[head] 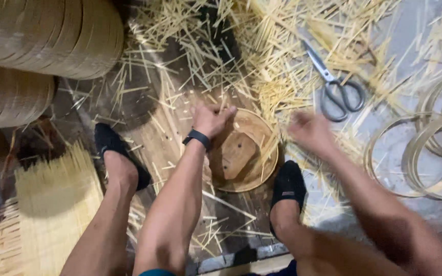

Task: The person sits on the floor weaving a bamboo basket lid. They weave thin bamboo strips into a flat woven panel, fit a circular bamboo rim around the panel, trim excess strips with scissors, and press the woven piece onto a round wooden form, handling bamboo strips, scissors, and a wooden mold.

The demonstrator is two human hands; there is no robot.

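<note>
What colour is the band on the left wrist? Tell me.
Black, seen in the head view: wrist band above the left hand.

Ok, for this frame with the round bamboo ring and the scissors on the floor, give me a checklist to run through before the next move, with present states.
1. Left hand on the rim of the round bamboo frame: ok.
2. Right hand grip: cannot tell, motion-blurred.
3. Scissors clear of both hands: ok, lying apart among strips.
4. Frame between the feet, on the floor: ok.
5. Floor free of loose bamboo strips: not ok, scattered everywhere.
6. Spare bamboo hoops within view on the right: ok.
</note>
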